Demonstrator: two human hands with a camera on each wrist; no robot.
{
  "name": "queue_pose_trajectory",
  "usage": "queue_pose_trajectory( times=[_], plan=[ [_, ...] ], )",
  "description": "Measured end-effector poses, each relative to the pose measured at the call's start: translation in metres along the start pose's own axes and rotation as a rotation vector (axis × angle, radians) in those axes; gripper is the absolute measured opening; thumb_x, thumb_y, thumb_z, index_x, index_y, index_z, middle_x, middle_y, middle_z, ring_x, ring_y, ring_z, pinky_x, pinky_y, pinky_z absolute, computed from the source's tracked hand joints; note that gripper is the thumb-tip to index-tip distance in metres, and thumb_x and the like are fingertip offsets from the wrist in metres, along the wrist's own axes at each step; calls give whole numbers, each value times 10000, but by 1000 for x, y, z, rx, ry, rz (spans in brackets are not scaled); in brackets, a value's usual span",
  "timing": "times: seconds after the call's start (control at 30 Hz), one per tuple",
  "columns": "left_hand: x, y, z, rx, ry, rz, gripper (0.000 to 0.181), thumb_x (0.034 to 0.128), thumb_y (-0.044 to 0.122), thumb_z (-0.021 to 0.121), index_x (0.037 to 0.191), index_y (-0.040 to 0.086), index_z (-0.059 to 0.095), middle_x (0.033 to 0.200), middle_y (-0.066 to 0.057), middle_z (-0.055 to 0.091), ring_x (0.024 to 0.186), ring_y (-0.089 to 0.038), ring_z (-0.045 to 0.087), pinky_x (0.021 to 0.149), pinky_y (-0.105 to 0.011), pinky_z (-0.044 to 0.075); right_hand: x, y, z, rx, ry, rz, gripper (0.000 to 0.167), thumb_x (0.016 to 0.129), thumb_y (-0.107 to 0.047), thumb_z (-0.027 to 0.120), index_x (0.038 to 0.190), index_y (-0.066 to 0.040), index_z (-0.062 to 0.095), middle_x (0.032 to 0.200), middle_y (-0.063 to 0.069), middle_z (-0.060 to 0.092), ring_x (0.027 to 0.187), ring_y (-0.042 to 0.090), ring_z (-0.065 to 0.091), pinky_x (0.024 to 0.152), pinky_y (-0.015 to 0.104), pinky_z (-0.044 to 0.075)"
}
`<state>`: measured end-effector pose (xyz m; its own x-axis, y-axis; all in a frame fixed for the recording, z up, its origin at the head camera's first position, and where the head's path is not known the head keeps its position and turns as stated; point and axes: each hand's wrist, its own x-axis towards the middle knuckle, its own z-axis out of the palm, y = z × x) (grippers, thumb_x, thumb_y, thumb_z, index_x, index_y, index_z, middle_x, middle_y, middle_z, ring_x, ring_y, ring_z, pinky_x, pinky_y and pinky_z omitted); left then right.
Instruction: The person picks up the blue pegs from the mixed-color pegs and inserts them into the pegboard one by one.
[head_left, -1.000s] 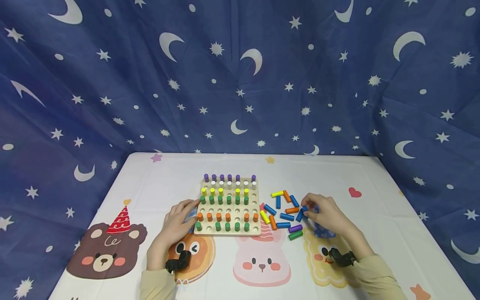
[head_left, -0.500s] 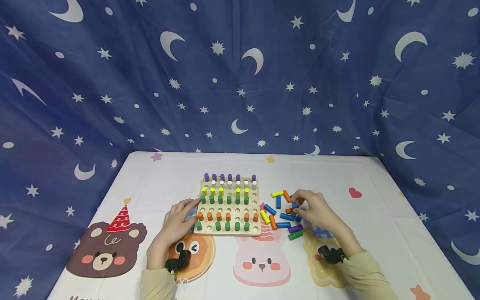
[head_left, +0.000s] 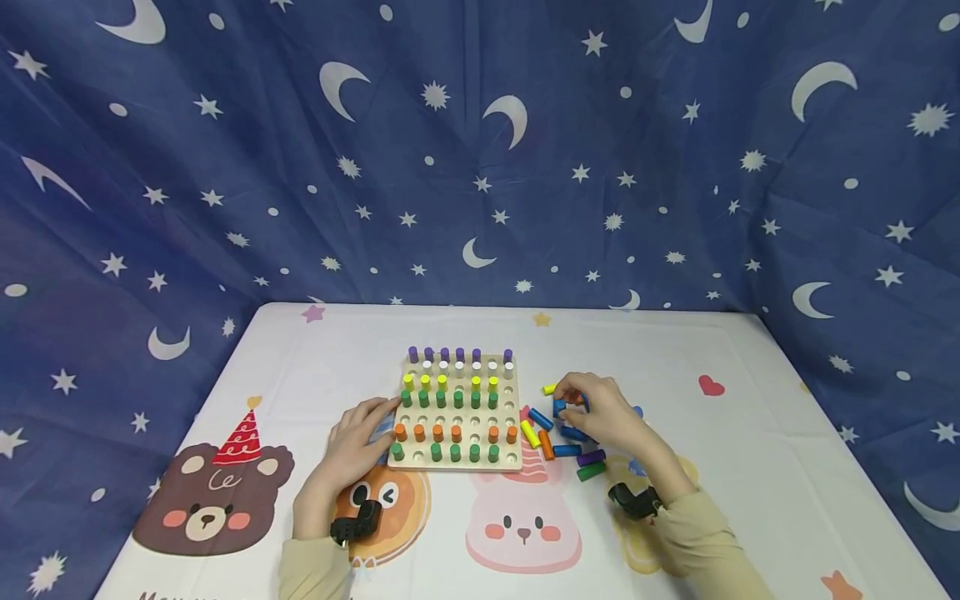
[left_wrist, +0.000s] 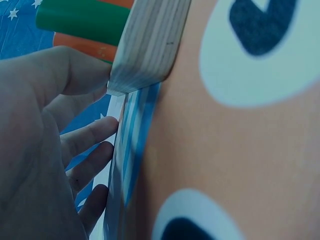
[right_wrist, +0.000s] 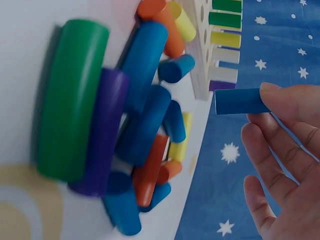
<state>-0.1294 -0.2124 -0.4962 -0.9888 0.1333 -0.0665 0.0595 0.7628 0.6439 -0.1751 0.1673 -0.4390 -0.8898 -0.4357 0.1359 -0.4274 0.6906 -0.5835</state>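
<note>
My right hand (head_left: 603,410) is over the loose pegs right of the wooden pegboard (head_left: 501,467). In the right wrist view it pinches a blue peg (right_wrist: 239,101) by one end between thumb and finger, raised off the table. My left hand (head_left: 354,442) rests at the board's left side. Seen from the left wrist, its thumb touches the board's corner (left_wrist: 150,45) beside a green peg (left_wrist: 82,21), and the other fingers extend loosely. Upright rows of purple, white, yellow, green and orange pegs fill many holes; other holes are bare.
Loose blue, orange and yellow pegs lie in a pile, with a purple peg (head_left: 591,457) and a green peg (head_left: 591,472) at its near side. A printed white cloth (head_left: 750,467) covers the table. Behind hangs a blue star-patterned curtain (head_left: 480,167).
My right hand has moved left across the loose pegs toward the board, carrying a blue peg from the pile's right side. My left hand has stayed at the board's left edge.
</note>
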Motion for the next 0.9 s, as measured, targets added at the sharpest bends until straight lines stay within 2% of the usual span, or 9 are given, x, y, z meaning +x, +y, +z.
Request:
queue_pose_trajectory(
  times=[0.17, 0.3, 0.4, 0.53, 0.73, 0.9],
  plan=[
    [0, -1, 0, -5, 1, 3, 546, 940, 213, 524, 1473, 203, 402, 1495, -123, 366, 1355, -358, 288, 1064, -623, 210, 6, -8, 3, 1, -10, -24, 213, 780, -42, 744, 964, -103, 655, 879, -49, 664, 866, 194, 603, 859, 397, 330],
    [1, -1, 1, -3, 4, 8, 544, 941, 212, 522, 1472, 202, 403, 1494, -118, 367, 1354, -354, 289, 1064, -623, 204, 10, -14, 6, 6, -12, -58, 210, 778, -31, 740, 958, -93, 651, 874, -26, 665, 851, 172, 600, 886, 423, 337],
    [0, -2, 1, 2, 8, 13, 541, 941, 213, 523, 1469, 200, 407, 1491, -120, 372, 1353, -359, 291, 1058, -625, 208, 14, -19, 8, 3, -18, -80, 203, 782, -25, 737, 955, -83, 649, 879, -12, 667, 838, 164, 601, 895, 449, 401],
    [0, -2, 0, 5, 10, 15, 540, 941, 216, 524, 1469, 200, 408, 1489, -122, 374, 1355, -365, 291, 1058, -629, 207, 20, -28, 11, -7, -40, -81, 197, 790, -30, 731, 961, -86, 651, 890, -12, 668, 842, 160, 593, 872, 426, 440],
    [0, -2, 1, -1, 1, 7, 543, 943, 217, 521, 1472, 201, 403, 1493, -123, 367, 1358, -363, 286, 1063, -632, 205, 28, -42, 14, -34, -51, -100, 183, 787, -29, 717, 938, -110, 653, 890, -49, 670, 865, 174, 599, 880, 399, 335],
    [0, -1, 0, -7, 4, 7, 542, 943, 219, 525, 1472, 200, 405, 1493, -128, 369, 1358, -370, 286, 1064, -633, 207, 34, -49, 18, -48, -70, -110, 186, 791, -46, 732, 931, -131, 645, 897, -64, 670, 874, 145, 592, 888, 380, 325]
  ],
)
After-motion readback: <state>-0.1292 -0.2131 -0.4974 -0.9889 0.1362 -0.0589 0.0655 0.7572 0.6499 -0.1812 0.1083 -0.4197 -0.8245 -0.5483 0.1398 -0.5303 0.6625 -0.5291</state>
